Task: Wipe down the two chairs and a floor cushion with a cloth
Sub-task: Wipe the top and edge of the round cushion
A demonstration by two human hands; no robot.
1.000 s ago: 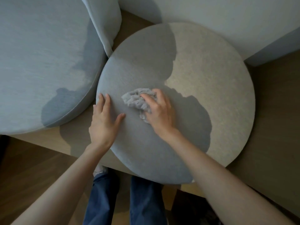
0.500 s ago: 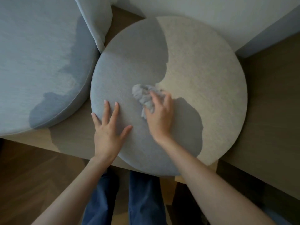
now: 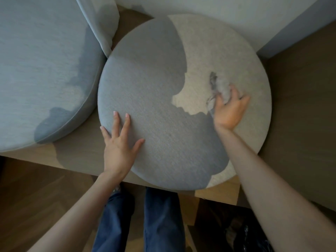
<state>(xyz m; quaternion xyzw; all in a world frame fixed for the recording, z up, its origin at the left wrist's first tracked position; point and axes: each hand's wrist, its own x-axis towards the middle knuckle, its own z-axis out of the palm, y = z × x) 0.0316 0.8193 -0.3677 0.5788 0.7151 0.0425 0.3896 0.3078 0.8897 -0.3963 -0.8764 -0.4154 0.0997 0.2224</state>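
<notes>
The cloth (image 3: 221, 86) is small, soft and light, so it bunches up. It works best pressed flat under the fingers, not pulled by a corner. It sits on the round cushion (image 3: 154, 79), out near 3 o'clock, in the sunny part. The right hand (image 3: 230, 110) lies on top of it, but it is blurry, so I cannot tell if the fingers curl round it. The left hand (image 3: 118, 142) is flat and spread wide near 8 o'clock, holding nothing. A second ago the cloth was near the middle; the left hand has hardly moved.
</notes>
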